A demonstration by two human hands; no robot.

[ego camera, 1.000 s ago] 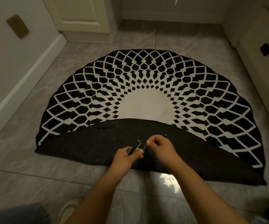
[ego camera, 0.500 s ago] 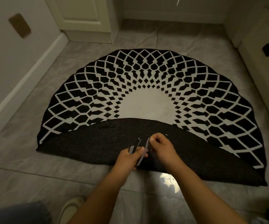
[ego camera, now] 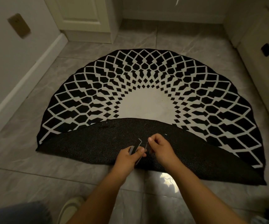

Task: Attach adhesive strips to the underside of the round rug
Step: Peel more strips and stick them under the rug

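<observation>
Over the rug's folded near edge, left hand grips a strip; right hand pinches what looks like its backing.

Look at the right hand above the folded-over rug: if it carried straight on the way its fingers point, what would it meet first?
Probably the dark adhesive strip held by the left hand. The right hand points left toward it across a narrow gap, above the black mesh underside of the round rug. Depth is unclear.

Rug underside: matt, rough dotted mesh; floor: glossy, smooth marbled tile.
</observation>
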